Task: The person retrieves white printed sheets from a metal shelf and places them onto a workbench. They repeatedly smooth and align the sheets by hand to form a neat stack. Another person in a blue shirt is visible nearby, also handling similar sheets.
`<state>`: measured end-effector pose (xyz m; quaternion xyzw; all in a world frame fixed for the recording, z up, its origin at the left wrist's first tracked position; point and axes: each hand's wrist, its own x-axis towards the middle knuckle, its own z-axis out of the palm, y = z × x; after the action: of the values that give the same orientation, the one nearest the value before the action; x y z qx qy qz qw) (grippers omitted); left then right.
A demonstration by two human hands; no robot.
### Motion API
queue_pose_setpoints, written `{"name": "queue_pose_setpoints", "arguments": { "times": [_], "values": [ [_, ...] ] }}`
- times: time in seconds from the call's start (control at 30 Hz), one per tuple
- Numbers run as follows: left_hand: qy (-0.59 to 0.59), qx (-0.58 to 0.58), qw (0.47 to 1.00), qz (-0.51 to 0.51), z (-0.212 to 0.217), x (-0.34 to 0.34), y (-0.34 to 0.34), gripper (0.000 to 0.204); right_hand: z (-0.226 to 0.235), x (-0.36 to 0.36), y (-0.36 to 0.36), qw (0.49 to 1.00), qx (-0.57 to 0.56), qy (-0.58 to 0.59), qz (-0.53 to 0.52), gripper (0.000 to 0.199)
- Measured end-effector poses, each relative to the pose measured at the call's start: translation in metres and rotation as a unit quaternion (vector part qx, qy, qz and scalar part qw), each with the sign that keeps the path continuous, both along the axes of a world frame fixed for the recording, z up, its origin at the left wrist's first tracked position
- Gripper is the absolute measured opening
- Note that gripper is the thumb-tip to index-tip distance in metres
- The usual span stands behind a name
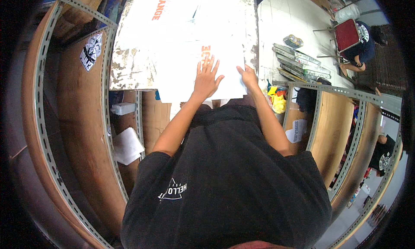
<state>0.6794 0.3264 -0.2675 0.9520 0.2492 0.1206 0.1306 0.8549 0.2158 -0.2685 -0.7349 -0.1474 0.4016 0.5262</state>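
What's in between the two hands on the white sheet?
In the head view, only bare white sheet with part of an orange print lies between the left hand and the right hand.

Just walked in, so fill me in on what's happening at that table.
A person in a black shirt leans over a worn, paint-stained table and presses both hands on a white sheet with orange print. The left hand lies flat with fingers spread; the right hand rests at the sheet's right edge. More white sheets lie further up the table. Metal shelf racks stand on both sides, and another person sits on the floor beyond.
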Motion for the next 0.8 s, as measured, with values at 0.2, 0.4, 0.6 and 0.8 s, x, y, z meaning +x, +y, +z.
{"name": "queue_pose_setpoints", "arguments": {
  "times": [0.2, 0.4, 0.6, 0.8],
  "values": [
    [0.055, 0.020, 0.997, 0.055, 0.001, -0.024, 0.014, 0.069, -0.012, 0.003, -0.007, 0.999, -0.008, -0.034, 0.016, 0.032],
    [0.067, -0.034, 0.992, 0.103, 0.010, 0.000, 0.017, 0.072, -0.011, 0.003, -0.006, 0.999, -0.020, -0.044, 0.023, 0.031],
    [-0.020, 0.004, 1.000, 0.019, -0.006, 0.031, 0.010, 0.074, 0.000, -0.001, -0.005, 0.999, -0.007, -0.038, 0.024, 0.030],
    [0.016, 0.005, 0.999, 0.038, -0.003, 0.008, 0.026, 0.076, -0.033, 0.005, -0.009, 0.994, 0.017, -0.100, 0.034, 0.028]
  ]
}}
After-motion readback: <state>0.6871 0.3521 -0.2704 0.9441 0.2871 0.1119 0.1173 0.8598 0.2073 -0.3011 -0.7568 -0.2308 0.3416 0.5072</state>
